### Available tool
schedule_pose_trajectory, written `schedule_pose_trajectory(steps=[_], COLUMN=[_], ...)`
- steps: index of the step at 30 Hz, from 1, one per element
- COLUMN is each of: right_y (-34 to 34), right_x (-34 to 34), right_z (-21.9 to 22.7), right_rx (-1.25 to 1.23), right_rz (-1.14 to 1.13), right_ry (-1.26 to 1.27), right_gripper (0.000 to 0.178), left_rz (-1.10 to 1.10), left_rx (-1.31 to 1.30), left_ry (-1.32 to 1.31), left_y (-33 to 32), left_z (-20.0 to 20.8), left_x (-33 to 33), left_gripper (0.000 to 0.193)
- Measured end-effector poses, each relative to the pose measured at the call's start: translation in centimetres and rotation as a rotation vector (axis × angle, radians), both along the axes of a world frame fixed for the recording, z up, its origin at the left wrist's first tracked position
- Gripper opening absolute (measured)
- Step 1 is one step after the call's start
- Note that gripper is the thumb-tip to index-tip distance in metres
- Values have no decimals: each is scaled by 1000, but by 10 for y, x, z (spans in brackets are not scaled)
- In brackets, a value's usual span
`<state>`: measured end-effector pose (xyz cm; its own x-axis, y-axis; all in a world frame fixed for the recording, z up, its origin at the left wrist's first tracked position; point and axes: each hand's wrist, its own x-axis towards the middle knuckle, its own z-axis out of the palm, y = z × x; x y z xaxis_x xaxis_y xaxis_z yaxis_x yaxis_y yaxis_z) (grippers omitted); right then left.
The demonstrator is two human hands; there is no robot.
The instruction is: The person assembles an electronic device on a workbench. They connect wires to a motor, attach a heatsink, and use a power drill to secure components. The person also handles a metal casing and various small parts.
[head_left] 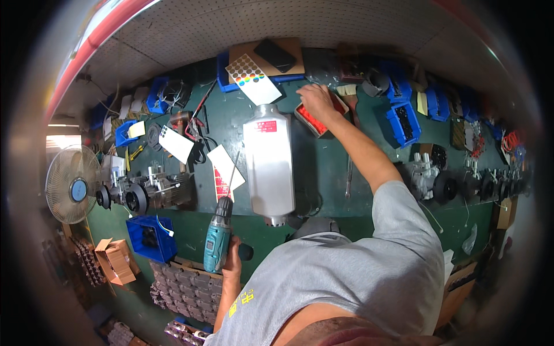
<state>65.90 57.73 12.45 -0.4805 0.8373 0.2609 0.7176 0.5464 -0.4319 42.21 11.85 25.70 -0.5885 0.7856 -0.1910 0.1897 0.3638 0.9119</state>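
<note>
So you're leaning over a dark green workbench [323, 173] that's packed with stuff. Your left hand [232, 259] is wrapped tight around the grip of a teal cordless drill [217, 237] down at the near edge of the bench, long bit pointing up and away from you. Your right hand [315, 99] is stretched way out to the far edge, fingers curled down into a small red tray [316, 120]; can't tell if you've actually pinched anything in there. Between the two, mid-bench, a big silver metal housing [269, 161] lies lengthwise. Blue parts bins [404, 122] line the far edge and right side, another blue bin [151, 236] sits at the near left corner. A pedestal fan [72, 184] stands off the left end, and white pegboard [277, 26] covers the wall behind.
</note>
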Motion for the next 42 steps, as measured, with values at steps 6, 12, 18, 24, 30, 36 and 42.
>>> schedule_pose_trajectory(steps=[6, 12, 18, 24, 30, 36, 42], right_y=[79, 87, 45, 6, -50, -156, -218], right_x=[-57, -74, -49, -28, -2, 47, 104], right_z=[-63, -66, -32, 4, 35, 10, -19], right_rx=[-347, -434, -246, -1052, -818, -746, -724], right_rz=[162, 105, -13, -309, -322, -697, -1123], right_ry=[-435, -459, 406, 1529, 1588, 1325, 1241], right_gripper=[35, 25, 13, 17, 17, 27, 19], left_rz=[-27, 5, 21, -23, -131, -209, -288], left_rx=[-55, -94, -57, 9, 100, 135, 185], left_ry=[48, 52, -5, -94, -26, -128, -109], left_y=[19, 20, 12, 18, 17, 22, 29], left_z=[-2, -6, -25, -18, -23, -15, -27], left_x=[-5, -6, -19, -38, -68, -81, -87], left_gripper=[26, 26, 25, 28, 23, 28, 26])
